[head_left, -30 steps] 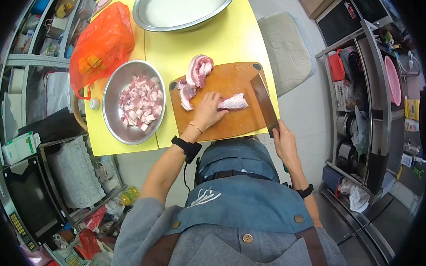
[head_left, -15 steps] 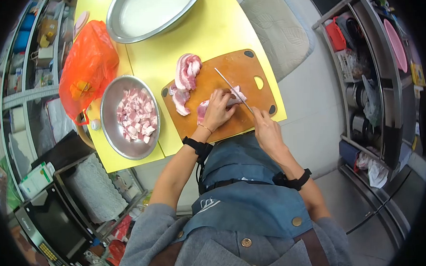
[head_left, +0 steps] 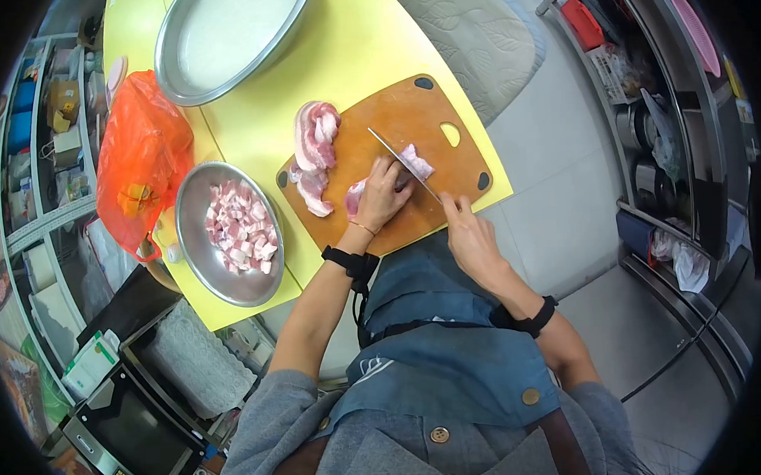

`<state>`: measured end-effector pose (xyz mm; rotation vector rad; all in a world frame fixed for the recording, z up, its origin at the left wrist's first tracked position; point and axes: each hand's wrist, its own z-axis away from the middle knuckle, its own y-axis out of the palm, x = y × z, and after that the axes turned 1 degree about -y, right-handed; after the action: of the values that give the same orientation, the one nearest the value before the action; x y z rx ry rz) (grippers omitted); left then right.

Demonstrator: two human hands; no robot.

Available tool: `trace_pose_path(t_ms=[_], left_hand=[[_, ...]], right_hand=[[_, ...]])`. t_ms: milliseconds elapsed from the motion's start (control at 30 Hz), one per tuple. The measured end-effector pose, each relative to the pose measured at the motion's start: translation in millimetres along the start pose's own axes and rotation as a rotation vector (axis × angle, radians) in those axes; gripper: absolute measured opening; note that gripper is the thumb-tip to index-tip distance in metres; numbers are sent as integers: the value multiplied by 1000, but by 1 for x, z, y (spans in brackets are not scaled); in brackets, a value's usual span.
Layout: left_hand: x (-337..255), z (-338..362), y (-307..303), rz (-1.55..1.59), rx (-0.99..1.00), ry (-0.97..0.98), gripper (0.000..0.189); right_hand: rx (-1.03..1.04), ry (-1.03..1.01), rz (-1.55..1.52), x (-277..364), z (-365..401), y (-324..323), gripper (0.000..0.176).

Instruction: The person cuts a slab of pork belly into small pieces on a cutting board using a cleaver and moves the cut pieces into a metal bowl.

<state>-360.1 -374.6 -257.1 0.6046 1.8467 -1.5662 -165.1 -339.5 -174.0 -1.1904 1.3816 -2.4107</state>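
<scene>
Apron print [head_left: 374,368] unreadable — right grip [head_left: 472,236] closed round knife [head_left: 403,163], left grip [head_left: 380,197] clasping meat [head_left: 356,196].

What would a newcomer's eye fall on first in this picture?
Probably the bright orange-red plastic bag at the left of the yellow table, beside a metal bowl of diced meat. Then, on the brown cutting board, the right hand holds a knife across a strip of meat, which the left hand steadies.
</scene>
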Motion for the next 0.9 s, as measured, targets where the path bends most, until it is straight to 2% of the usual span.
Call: trace_pose_path(t_ms=[200,467,667,800,900], left_hand=[[-2,-5,-2,-16,-22,73,48],[7,-2,3,17,-1,25,37],[5,-2,1,20,-61,83,36],[9,1,7,30,-52,-39,37],[11,0,7,35,-83,-6,38]], right_hand=[[15,7,21,3,-3,3,48],[67,47,-15,1,11,-6,43],[-46,-70,-35,12,-61,22,41],[66,6,21,2,-9,3,44],[111,27,30,-8,2,0,46]])
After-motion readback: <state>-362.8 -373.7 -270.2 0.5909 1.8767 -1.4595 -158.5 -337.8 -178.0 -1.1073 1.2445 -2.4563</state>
